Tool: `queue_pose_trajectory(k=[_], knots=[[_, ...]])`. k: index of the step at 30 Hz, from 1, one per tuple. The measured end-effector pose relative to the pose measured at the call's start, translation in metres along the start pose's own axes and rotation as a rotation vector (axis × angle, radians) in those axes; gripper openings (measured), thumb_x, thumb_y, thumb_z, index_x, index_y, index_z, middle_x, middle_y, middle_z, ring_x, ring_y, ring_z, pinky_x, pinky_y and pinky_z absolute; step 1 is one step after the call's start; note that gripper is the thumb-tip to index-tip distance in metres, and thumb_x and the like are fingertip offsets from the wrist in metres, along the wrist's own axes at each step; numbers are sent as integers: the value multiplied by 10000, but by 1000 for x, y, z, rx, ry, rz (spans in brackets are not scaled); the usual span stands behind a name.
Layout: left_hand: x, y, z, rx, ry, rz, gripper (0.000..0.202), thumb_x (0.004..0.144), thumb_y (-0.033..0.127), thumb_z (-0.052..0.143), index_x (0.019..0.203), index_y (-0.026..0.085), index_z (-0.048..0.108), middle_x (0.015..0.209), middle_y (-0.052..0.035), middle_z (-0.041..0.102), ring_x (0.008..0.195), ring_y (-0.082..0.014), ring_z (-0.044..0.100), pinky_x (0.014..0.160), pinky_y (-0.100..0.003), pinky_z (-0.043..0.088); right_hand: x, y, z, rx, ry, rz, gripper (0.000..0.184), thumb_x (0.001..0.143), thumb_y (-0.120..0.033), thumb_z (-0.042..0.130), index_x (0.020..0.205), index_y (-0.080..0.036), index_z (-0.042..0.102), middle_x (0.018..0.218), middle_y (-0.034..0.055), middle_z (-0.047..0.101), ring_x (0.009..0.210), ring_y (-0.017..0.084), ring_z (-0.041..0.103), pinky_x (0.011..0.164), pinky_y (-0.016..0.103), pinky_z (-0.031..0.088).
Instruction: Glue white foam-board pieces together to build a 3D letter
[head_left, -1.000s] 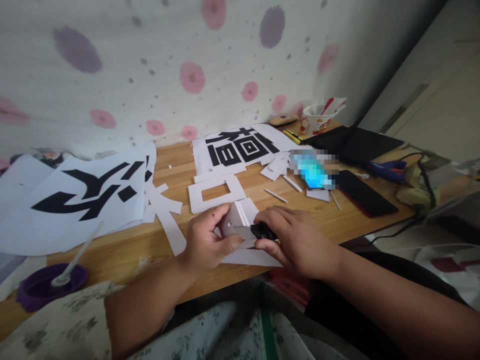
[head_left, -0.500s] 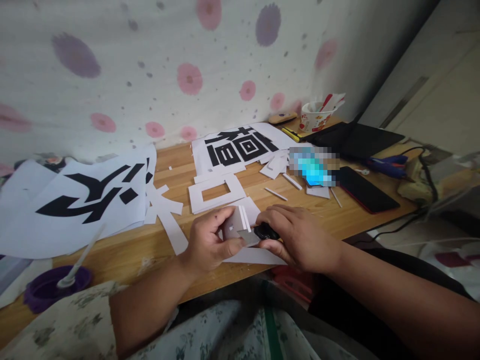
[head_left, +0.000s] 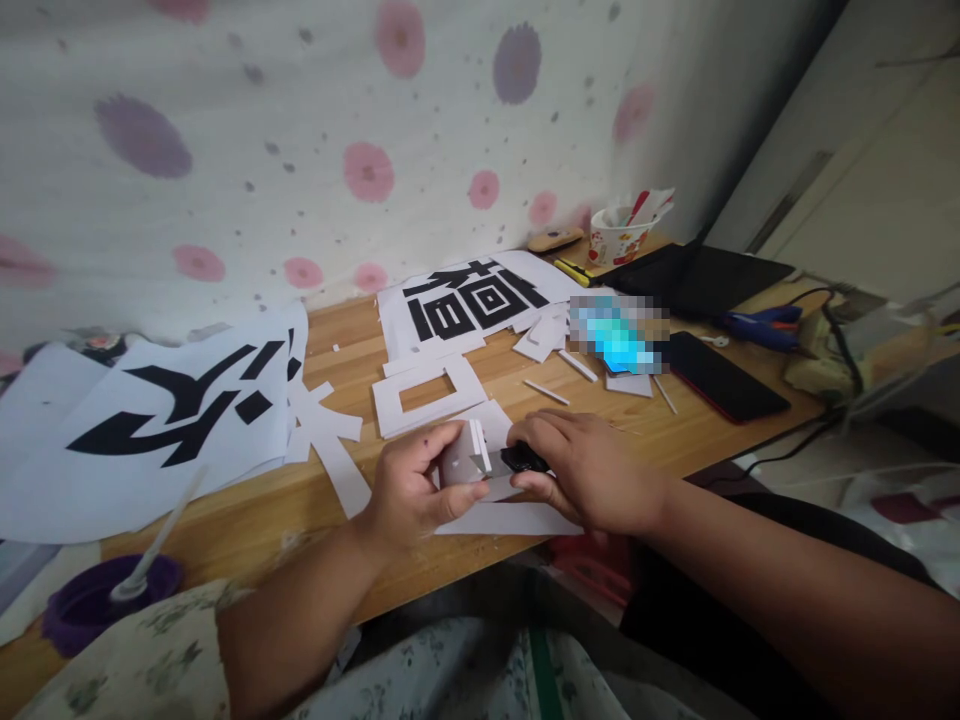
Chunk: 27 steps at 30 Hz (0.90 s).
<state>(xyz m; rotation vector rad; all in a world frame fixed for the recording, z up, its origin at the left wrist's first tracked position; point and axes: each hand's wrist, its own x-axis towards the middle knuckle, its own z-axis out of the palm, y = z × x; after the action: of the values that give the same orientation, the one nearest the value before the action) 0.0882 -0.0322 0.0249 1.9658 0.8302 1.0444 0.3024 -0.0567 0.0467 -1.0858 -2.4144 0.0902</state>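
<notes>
My left hand (head_left: 416, 490) pinches a small white foam-board piece (head_left: 463, 462) between thumb and fingers, just above the near edge of the wooden desk (head_left: 360, 340). My right hand (head_left: 581, 470) is closed on a black-handled utility knife (head_left: 523, 458); its blade meets the piece's edge. A larger white sheet (head_left: 517, 517) lies under both hands. A white rectangular frame cut-out (head_left: 426, 392) rests just beyond them.
Printed sheets with big black characters lie at left (head_left: 172, 400) and at the back (head_left: 472, 295). White scraps and strips are scattered around. A dark phone (head_left: 724, 375), a black tablet (head_left: 705, 275), a cup (head_left: 619, 235) and cables sit at right. A purple lid (head_left: 105, 600) sits at near left.
The hands have stayed together on the piece, turning it slightly while the blade works along its edge. The camera has shifted a little, so the desk appears slightly moved.
</notes>
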Motion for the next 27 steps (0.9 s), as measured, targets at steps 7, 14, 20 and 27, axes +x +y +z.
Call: queue_pose_trajectory(k=[7,14,20,27], knots=[[1,2,2,-38,3,-37,450,676,441,698,995,125,666,779,-67,641,703,-186,578,618,-299,508,-2,0,1,-1,-10,10,455,933,-507,296,926,-124,542,813,126,637,725,226,580,637,339,426],[0,3,1,-62,-9,-56,422,670,429,714,964,131,662,753,-51,619,645,-162,566,567,-278,502,-2,3,2,-17,-9,17,447,932,-506,305,937,-126,540,819,130,638,734,227,584,640,337,429],[1,7,1,-75,-5,-61,445,666,410,721,1003,129,653,698,-36,596,598,-150,550,535,-277,499,-1,4,3,-42,7,21,504,934,-532,258,922,-120,548,812,130,643,732,222,590,641,331,432],[1,4,2,-100,-44,-51,453,675,406,718,1017,117,649,697,-46,621,610,-163,568,559,-287,499,-2,7,4,-72,23,25,506,938,-524,255,932,-114,550,822,131,643,736,216,586,644,322,424]])
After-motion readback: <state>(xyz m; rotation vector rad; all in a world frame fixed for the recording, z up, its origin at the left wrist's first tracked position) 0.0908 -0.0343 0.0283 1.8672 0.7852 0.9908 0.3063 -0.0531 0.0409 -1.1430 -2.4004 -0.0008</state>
